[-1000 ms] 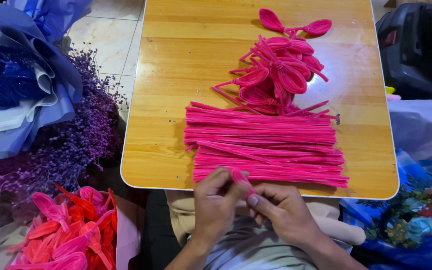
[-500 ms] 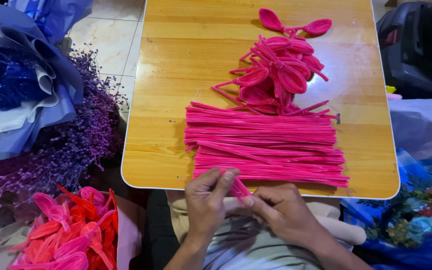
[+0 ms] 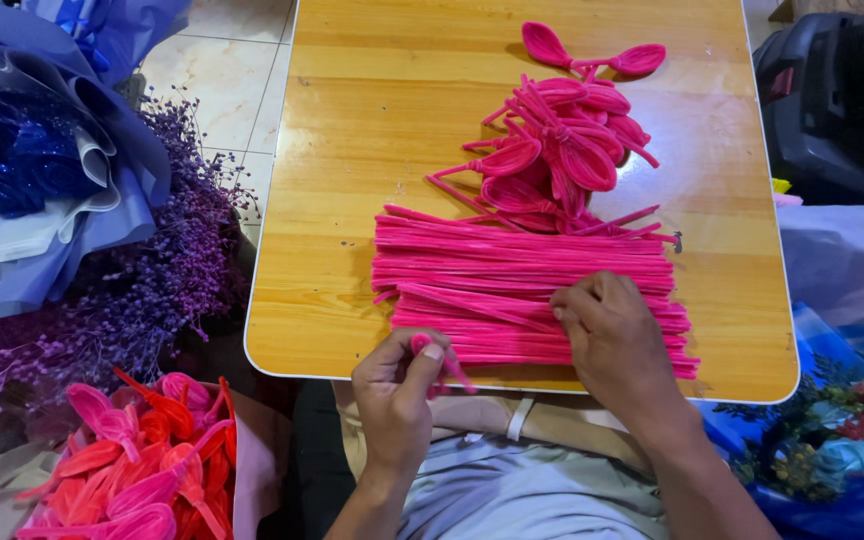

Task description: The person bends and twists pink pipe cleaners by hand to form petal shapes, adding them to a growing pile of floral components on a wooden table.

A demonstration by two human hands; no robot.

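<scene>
Off the desk's left edge lie a bundle of purple dried flowers [image 3: 142, 290] and, lower down, a heap of pink and red looped chenille petals [image 3: 142, 470]. At the near edge of the light wooden desk [image 3: 352, 150], the left hand [image 3: 397, 385] pinches a bent pink chenille stem [image 3: 442, 362] between thumb and forefinger. The right hand [image 3: 612, 340] rests fingers curled on the flat pile of straight pink chenille stems [image 3: 512, 280] at the near right; folded pink chenille petals [image 3: 562, 150] lie behind it.

A low wooden table [image 3: 352, 150] with rounded corners stands on pale floor tiles [image 3: 222, 60]. Off its left edge lie blue wrapping paper [image 3: 42, 200] and purple dried flowers [image 3: 152, 290]; past its right edge sits something black, perhaps a bag [image 3: 832, 100].
</scene>
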